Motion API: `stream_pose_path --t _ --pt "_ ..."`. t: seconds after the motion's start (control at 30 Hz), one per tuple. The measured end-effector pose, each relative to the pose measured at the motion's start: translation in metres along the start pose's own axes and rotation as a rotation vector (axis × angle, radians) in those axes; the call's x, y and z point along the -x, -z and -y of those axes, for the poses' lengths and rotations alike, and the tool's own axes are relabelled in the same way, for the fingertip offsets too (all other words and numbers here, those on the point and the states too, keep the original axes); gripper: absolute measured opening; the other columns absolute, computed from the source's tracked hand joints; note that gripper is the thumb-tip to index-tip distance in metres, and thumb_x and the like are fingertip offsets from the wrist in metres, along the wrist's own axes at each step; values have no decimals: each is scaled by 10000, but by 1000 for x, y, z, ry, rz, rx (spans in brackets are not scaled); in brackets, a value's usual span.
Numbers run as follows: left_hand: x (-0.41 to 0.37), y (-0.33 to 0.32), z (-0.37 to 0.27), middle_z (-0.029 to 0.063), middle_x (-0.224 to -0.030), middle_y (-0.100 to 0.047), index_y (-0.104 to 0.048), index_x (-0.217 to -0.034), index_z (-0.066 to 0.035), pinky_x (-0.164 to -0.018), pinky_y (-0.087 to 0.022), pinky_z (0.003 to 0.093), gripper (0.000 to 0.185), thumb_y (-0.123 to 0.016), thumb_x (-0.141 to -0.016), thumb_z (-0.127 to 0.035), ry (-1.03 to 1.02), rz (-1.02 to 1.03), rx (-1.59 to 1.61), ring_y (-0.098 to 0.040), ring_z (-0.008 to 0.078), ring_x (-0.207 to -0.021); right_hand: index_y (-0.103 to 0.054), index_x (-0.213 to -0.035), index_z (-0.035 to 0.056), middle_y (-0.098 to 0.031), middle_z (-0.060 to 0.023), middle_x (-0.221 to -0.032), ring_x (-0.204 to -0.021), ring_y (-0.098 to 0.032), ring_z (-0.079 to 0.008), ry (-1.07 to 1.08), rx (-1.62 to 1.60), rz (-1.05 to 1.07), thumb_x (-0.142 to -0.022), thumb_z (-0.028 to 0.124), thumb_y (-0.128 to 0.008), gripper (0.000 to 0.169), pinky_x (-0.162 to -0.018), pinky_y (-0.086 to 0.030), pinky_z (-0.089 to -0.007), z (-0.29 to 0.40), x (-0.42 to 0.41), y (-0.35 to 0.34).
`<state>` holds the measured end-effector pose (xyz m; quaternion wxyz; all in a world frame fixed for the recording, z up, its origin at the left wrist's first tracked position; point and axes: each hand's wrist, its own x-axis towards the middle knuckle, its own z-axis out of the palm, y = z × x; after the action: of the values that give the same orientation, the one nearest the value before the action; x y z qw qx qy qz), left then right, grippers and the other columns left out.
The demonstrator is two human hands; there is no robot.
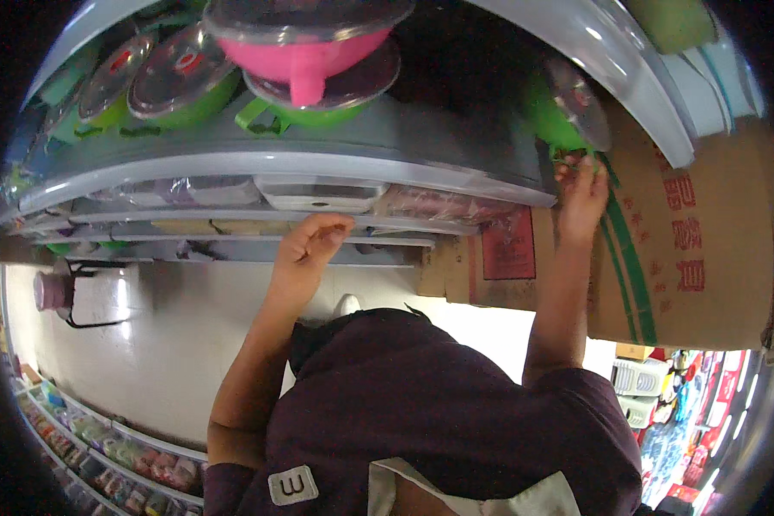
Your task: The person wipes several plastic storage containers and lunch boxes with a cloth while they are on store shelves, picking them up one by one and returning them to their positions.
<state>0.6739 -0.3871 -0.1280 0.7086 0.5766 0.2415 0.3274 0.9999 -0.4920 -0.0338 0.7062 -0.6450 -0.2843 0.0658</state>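
My right hand (582, 187) grips the handle of a green lidded bowl (558, 119) at the right end of the shelf. The bowl is tilted, and its clear lid faces the cardboard box beside it. My left hand (309, 248) is loosely curled in front of the shelf's edge, with no object visible in it. Above it on the shelf, a pink lidded bowl (306, 58) is stacked on another green lidded bowl (316, 116) with a side handle. More lidded green bowls (180, 84) lean in a row to the left.
The shelf's pale front rail (284, 161) runs across the view. Packaged goods (322, 192) fill the shelf below. A large cardboard box (716, 258) stands close on the right. Behind me are a stocked shelf (135, 445) and, at left, a black-framed stool or cart (71, 284).
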Motion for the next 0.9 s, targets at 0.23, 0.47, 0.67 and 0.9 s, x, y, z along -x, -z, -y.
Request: stream_pose_path --t 0.23,0.47,0.67,0.9 --pt "14 8 21 34 -931 -561 -549 -972 -39 -808 -399 273 179 -489 -851 -157 47 -100 172 -514 120 -872 -475 -1012 17 -547 -66 -829 -695 -533 -156 191 216 117 -858 231 -481 263 -634 -459 -269 6 -98 -11" --pt "20 20 23 33 -936 -561 -551 -960 -42 -825 -403 290 168 -489 -847 -149 60 -191 229 -519 126 -879 -421 -1103 34 -543 -162 -901 -754 -530 -287 1088 1183 86 -753 293 -590 466 -715 -454 -369 -59 -243 -2" --pt "22 34 12 29 -907 -556 -546 -950 -49 -821 -394 277 158 -473 -848 -145 -5 -285 211 -514 121 -858 -418 -1122 51 -513 -168 -1033 -907 -502 -354 1397 1494 29 -752 343 -566 494 -794 -417 -428 -65 -230 -27" --pt "8 28 -4 36 -880 -555 -541 -941 -42 -809 -395 272 155 -468 -853 -146 -34 -287 209 -514 124 -839 -426 -1137 63 -510 -127 -1062 -924 -505 -308 1038 1295 122 -786 326 -540 454 -782 -420 -397 -66 -238 -42"
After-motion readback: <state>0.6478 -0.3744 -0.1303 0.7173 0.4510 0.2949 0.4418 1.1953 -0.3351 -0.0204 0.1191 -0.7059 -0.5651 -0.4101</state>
